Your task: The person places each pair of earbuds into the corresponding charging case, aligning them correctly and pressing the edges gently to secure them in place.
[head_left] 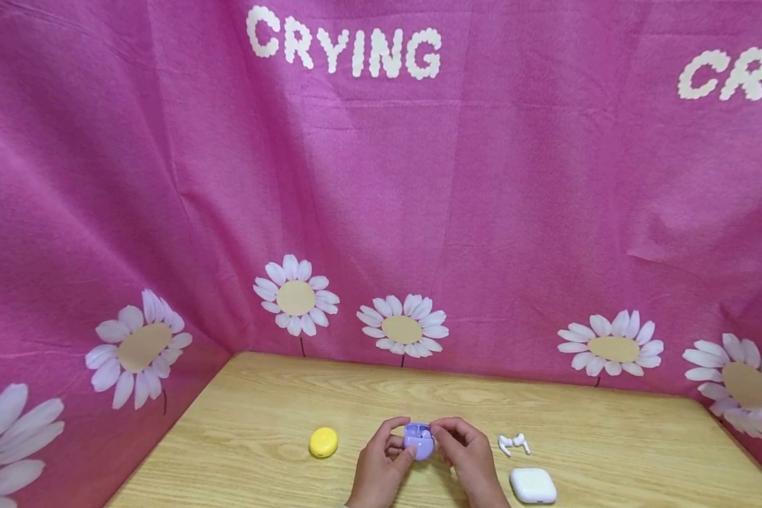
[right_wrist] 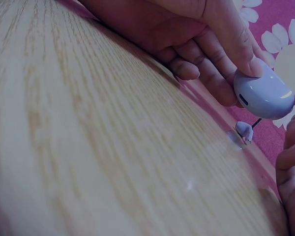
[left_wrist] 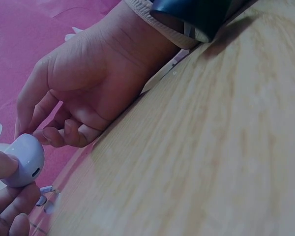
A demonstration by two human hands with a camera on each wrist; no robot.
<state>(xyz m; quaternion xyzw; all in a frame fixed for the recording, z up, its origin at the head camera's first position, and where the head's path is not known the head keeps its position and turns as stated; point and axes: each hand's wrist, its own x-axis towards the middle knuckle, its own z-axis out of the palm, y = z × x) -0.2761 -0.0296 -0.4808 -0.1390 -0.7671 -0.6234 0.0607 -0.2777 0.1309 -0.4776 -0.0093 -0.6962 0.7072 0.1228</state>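
Observation:
A purple earbud case (head_left: 420, 447) with its lid raised is between my two hands. My left hand (head_left: 381, 466) holds it from the left, thumb (right_wrist: 254, 69) on the front and index finger at the lid's left edge. The thumb and index finger of my right hand (head_left: 473, 455) pinch at its right rim; what lies between those fingertips is hidden. In the head view, a small rounded earbud part shows inside the case. Past the case in the right wrist view, an earbud (right_wrist: 244, 130) lies on the table.
On the wooden table (head_left: 254, 423), a round yellow case (head_left: 323, 442) sits to the left. Two white earbuds (head_left: 514, 444) and a closed white case (head_left: 533, 485) lie to the right. A pink cloth (head_left: 514, 212) with daisies hangs behind.

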